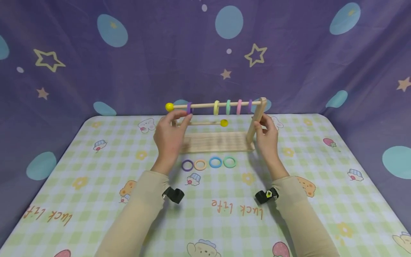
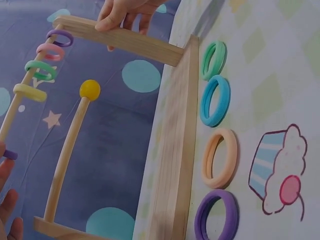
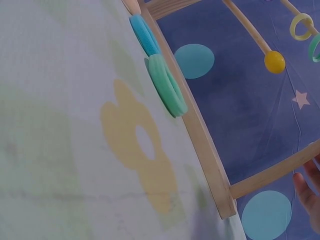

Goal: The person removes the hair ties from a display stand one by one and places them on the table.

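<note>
A wooden stand (image 1: 218, 142) has two rods, each tipped with a yellow ball. My left hand (image 1: 170, 132) pinches a purple hair tie (image 1: 189, 107) that hangs round the upper rod (image 1: 203, 105), near its ball end. Farther right on this rod hang a yellow hair tie (image 1: 216, 107), a green one (image 1: 228, 107), a pink one (image 1: 239, 106) and another purple one (image 1: 250, 105). With thumb and fingers, my right hand (image 1: 268, 137) grips the upright post (image 2: 125, 42) at the stand's right end. The lower rod (image 2: 65, 160) carries no hair tie.
In front of the stand, a purple hair tie (image 1: 187, 165), an orange one (image 1: 200, 165), a blue one (image 1: 215, 162) and a green one (image 1: 229, 162) lie in a row. A checked cloth (image 1: 212, 189) covers the table, with a purple curtain (image 1: 160, 64) behind.
</note>
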The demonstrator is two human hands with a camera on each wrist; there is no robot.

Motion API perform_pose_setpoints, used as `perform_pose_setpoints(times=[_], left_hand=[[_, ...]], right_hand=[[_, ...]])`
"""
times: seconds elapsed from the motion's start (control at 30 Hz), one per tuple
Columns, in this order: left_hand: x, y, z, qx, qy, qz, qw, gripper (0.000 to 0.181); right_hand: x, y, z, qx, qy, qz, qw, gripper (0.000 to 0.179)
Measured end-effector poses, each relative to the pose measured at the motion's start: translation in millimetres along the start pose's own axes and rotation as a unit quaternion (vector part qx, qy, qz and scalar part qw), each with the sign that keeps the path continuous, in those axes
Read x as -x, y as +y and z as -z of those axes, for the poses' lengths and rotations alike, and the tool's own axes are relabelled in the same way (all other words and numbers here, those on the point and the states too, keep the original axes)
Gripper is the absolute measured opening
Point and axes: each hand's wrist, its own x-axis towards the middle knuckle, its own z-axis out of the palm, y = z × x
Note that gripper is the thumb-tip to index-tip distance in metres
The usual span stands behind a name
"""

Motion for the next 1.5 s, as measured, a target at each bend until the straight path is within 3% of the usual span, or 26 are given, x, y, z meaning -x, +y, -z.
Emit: perform_pose_setpoints(times=[0.2,0.43,0.6,0.97,1.5], left_hand=[[-0.8,-2.2,7.4,0.007,0.009,0.011,0.9999,0.027],[-1.9,-3.4,14.7,0.012,0.016,0.025,0.9995,0.029],[-1.6,-5.2,19.8,0.024,0.027,0.045,0.9983,0.030],[-3.9,-11.4,29.4,0.025,0.048,0.044,0.9975,0.029],[-9.8,-17.2,34.0,0.010,0.036,0.043,0.9984,0.035]], right_hand=[[-0.4,0.1,-0.9,0.004,0.002,-0.007,1.0000,0.039],[-8.5,41.4,-3.1,-0.008,0.005,-0.005,0.9999,0.041],[-8.0,41.6,-2.7,-0.007,0.004,-0.002,1.0000,0.041],[-8.4,42.7,-3.2,-0.008,0.008,0.003,0.9999,0.042],[-7.6,41.9,-4.7,-0.010,0.012,-0.001,0.9999,0.042]])
